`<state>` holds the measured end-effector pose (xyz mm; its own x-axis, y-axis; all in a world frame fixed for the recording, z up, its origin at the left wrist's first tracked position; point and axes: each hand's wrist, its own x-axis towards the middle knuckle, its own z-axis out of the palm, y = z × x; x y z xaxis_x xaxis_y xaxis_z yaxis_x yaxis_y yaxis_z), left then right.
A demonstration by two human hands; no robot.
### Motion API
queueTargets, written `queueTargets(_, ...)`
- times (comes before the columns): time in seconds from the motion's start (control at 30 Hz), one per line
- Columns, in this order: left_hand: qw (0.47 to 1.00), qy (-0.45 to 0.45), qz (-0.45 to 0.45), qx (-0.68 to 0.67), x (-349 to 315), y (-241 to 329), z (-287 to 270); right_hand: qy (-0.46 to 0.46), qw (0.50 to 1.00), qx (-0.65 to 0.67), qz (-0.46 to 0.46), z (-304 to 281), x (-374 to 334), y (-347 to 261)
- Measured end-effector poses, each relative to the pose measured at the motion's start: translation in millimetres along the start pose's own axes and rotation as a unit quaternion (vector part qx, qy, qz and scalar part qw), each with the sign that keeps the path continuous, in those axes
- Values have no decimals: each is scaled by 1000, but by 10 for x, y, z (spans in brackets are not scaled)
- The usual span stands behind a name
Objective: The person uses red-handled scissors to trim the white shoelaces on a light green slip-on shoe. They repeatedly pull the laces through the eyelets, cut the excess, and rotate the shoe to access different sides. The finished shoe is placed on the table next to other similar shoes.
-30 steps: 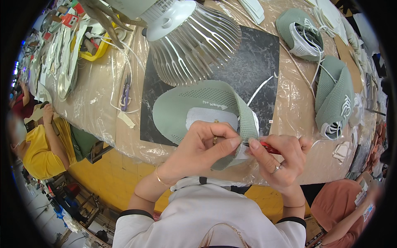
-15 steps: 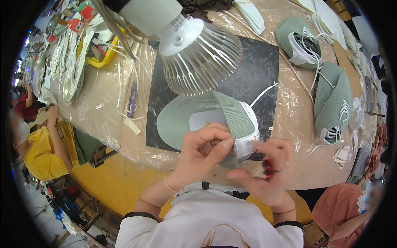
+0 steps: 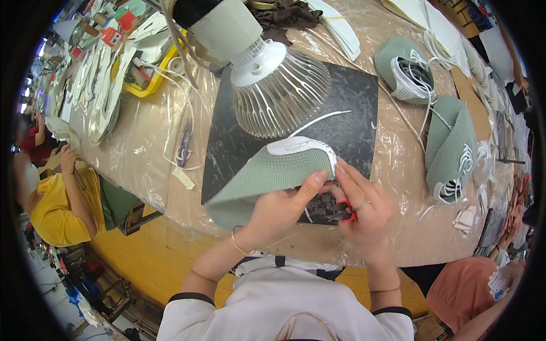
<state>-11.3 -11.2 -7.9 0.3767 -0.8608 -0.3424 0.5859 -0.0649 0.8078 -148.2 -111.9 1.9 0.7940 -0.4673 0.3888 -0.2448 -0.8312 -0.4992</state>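
Observation:
A grey-green knit shoe upper (image 3: 278,171) with a white lace panel is held at its right end, tilted over a black cutting mat (image 3: 355,113). My left hand (image 3: 284,207) grips its lower edge, thumb on top and fingers closed behind. The fingertips of my right hand (image 3: 367,213) press against the white edge there. Tucked in the right palm is a pair of small red-handled scissors (image 3: 345,211), partly covered by fingers. A white lace (image 3: 321,120) trails from the upper across the mat.
A large finned lamp (image 3: 281,91) hangs over the mat. Two grey-green uppers (image 3: 455,148) lie at the right. Purple-handled scissors (image 3: 183,145) and a yellow tray (image 3: 151,85) are left. People sit at the left (image 3: 65,210) and right (image 3: 463,290).
The upper has been turned over, its knit outer side now showing and its inside hidden. My right hand has moved in from the right to touch its edge.

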Motion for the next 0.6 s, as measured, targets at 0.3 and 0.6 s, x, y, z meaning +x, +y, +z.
queueTargets(0.3,967,63,113,221,-82,-213,38,-6,994,-106,-25,15,37,-41)
queueTargets(0.6,958,68,119,252,-88,-189,94,8,986,-151,-70,44,26,31)
